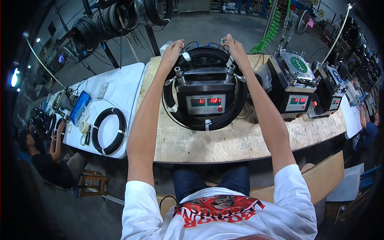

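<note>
My left hand reaches over the far left side of a tester with a red digital display, its fingers closed on a small metal fitting. At the far right corner, my right hand pinches a similar fitting. Thin blue tubes show between the two hands, behind the tester. A coil of black tubing, bound with white ties, is looped around the tester. Metal knobs stand at the tester's top corners, joined by a bar. The undersides of my fingers are partly hidden.
Two similar testers stand to the right on the wooden table. On the white table at left lie another black coil, tape rolls and a blue tray. A green spiral hose hangs behind. Co-workers sit at both sides.
</note>
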`<state>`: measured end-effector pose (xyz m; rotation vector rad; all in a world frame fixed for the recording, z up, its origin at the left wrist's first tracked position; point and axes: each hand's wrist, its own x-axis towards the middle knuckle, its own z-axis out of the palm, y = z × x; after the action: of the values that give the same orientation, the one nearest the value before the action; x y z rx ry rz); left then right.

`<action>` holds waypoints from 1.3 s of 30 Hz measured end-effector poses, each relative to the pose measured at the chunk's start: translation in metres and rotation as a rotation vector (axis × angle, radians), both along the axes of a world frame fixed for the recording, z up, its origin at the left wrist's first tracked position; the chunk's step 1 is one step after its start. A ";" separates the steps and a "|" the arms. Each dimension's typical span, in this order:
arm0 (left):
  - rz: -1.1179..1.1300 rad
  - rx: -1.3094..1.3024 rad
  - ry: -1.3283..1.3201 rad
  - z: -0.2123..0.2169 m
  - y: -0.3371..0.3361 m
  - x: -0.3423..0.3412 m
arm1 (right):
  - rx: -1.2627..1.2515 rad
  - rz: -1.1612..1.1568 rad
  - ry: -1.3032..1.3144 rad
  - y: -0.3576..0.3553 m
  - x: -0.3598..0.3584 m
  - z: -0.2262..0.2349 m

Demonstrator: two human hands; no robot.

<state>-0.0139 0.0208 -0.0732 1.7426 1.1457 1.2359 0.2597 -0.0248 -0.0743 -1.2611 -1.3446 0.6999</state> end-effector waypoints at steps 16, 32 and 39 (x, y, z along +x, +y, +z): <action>0.009 -0.019 -0.004 -0.002 0.003 0.000 | 0.010 0.012 -0.012 -0.002 0.001 0.001; -0.026 -0.070 -0.069 0.002 -0.004 0.002 | 0.003 -0.001 -0.004 -0.004 0.000 0.001; 0.013 -0.002 -0.010 -0.005 0.009 -0.001 | 0.018 0.003 -0.025 0.001 0.001 -0.001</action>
<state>-0.0149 0.0297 -0.0785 1.7283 1.1540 1.2500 0.2608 -0.0235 -0.0750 -1.2579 -1.3709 0.6749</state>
